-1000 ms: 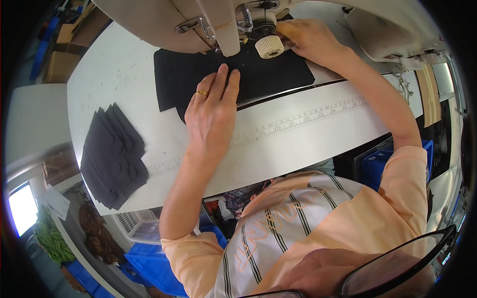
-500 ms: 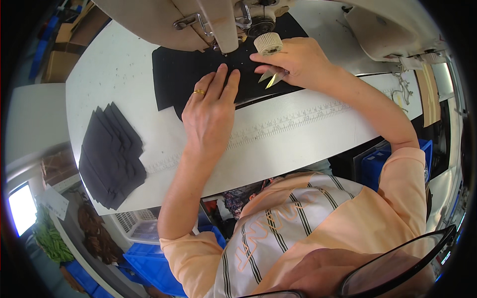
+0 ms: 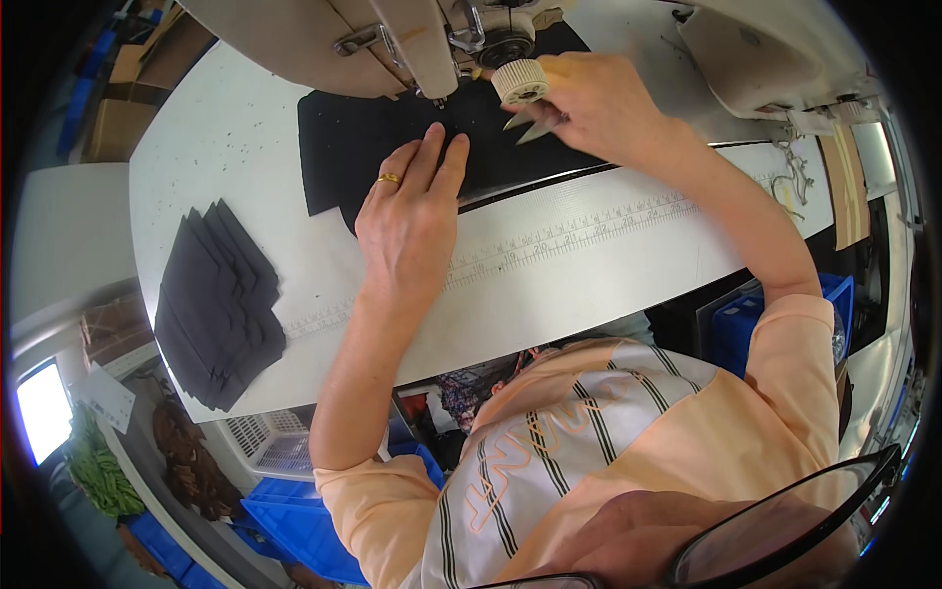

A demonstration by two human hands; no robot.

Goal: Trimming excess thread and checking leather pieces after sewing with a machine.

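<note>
A sewing machine head with a pale knob overhangs a dark fabric piece on the white worktable. My left hand, a ring on one finger, lies open on the fabric, fingertips just below the presser foot. My right hand grips pointed metal snips, blades showing over the fabric; its fingertips are partly behind the knob. At the table's left lies a stack of cut dark fabric pieces.
A printed measuring scale runs along the table. Tangled metal fittings lie at its right. Cardboard boxes stand upper left, a lit screen at far left, blue crates below the table.
My right hand came out from behind the knob with the snips showing, moved down-left, then slightly up. My left hand and the fabric shifted slightly left.
</note>
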